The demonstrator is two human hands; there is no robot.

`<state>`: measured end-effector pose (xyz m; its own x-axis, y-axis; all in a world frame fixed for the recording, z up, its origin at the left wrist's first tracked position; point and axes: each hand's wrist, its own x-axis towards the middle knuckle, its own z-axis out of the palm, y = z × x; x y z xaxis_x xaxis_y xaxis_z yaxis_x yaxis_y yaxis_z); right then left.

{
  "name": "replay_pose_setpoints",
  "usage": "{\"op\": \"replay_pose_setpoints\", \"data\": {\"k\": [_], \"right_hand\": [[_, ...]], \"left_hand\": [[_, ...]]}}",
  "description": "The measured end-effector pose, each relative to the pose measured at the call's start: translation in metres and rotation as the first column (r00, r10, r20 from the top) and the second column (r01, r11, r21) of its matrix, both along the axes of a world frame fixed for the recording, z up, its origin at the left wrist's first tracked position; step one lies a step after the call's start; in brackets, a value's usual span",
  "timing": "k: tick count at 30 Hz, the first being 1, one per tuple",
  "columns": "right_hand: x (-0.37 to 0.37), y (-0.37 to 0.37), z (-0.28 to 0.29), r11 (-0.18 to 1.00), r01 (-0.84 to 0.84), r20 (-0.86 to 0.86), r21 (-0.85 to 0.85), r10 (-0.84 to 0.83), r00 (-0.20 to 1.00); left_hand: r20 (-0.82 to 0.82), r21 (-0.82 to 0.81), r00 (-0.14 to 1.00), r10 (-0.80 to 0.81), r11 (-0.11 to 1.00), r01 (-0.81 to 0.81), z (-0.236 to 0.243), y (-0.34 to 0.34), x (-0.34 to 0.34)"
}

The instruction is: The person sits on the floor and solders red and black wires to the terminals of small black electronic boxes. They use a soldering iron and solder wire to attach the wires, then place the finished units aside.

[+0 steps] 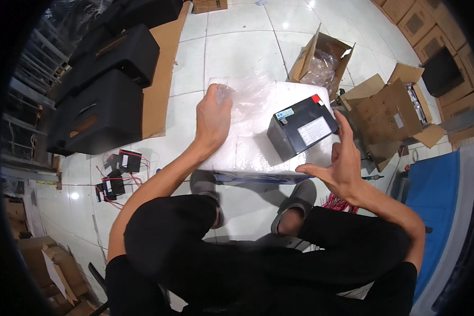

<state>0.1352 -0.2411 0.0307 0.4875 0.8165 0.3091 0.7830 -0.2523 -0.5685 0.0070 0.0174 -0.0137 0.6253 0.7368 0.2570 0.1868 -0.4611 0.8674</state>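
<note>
A black box-shaped battery [300, 128] is seen lying tilted on a white foam block [247, 152], near the block's right end. A white label is carried on its upper face, a small coloured sticker near one corner, and a red terminal cap at the far corner. The left hand [213, 117] is clenched on a sheet of clear plastic film [247, 89], gripped at the block's far-left corner; the film is crumpled and spread over the foam's back edge. The right hand [342, 163] is held open, fingers spread and curved, just beside the battery's right side; contact w/ the casing cannot be told.

Around the work: an open cardboard box [324, 60] w/ plastic inside is set behind the block, and a second opened carton [392, 113] is crowded against the block's right, close to the right hand. Large black cases [110, 89] are stacked at left on a cardboard sheet. More small batteries w/ red wires [118, 171] are scattered on the tiled floor [237, 47] at lower left. A blue mat [432, 195] is laid at right.

The foam's near edge is bordered by the person's grey slippers [297, 203] and black-clad knees. Open tile is left behind and left of the block; the right side is hemmed in by cartons.
</note>
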Motion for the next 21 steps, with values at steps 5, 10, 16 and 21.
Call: {"op": "replay_pose_setpoints", "data": {"k": [5,10,16,21], "right_hand": [[0.006,-0.005,-0.009,0.985,-0.063,0.308,0.162,0.010,0.951],[0.007,-0.003,-0.009,0.961,-0.141,0.456,0.237,0.018,0.890],[0.009,0.000,-0.006,0.953,-0.173,0.499,0.249,0.026,0.866],[0.014,0.001,0.001,0.953,-0.209,0.529,0.220,0.063,0.846]], "left_hand": [[0.010,-0.020,1.000,-0.027,0.999,0.027,0.000,-0.001,0.001],[-0.010,-0.008,1.000,-0.020,1.000,0.020,0.002,-0.002,0.002],[-0.060,-0.002,0.997,-0.050,0.999,0.050,0.004,-0.004,0.001],[-0.098,-0.036,0.994,-0.054,0.998,0.051,0.007,-0.004,0.001]]}}
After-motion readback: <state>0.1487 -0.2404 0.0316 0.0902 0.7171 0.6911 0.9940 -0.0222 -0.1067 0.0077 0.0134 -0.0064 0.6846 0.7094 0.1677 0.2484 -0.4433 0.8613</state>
